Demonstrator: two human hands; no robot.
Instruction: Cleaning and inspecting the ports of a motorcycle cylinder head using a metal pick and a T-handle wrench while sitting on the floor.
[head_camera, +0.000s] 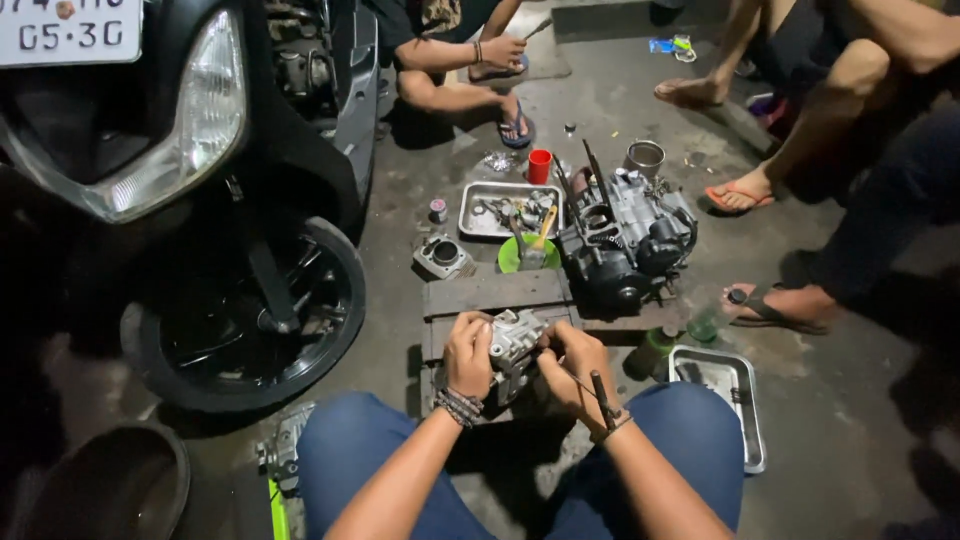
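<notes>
HOLD: left hand (468, 352) and right hand (572, 366) clasp grey cast-metal engine head (515, 343) above wooden plank (495, 293), 6 o'clock of black engine block (625, 240) | RISK: oily grip may slip, thin black tool (603, 386) in right fingers could gouge it

A grey cast-metal engine part (515, 345), probably a cylinder head, sits tilted between both knees above a dark wooden board (495, 293) on the floor, its finned, ported faces partly hidden by fingers.

2 metal trays (476, 190) (750, 400), 1 red cup (540, 165), 1 engine block (625, 240), 2 hands (468, 352) (575, 365) (both on 1 cylinder head (515, 345))
</notes>
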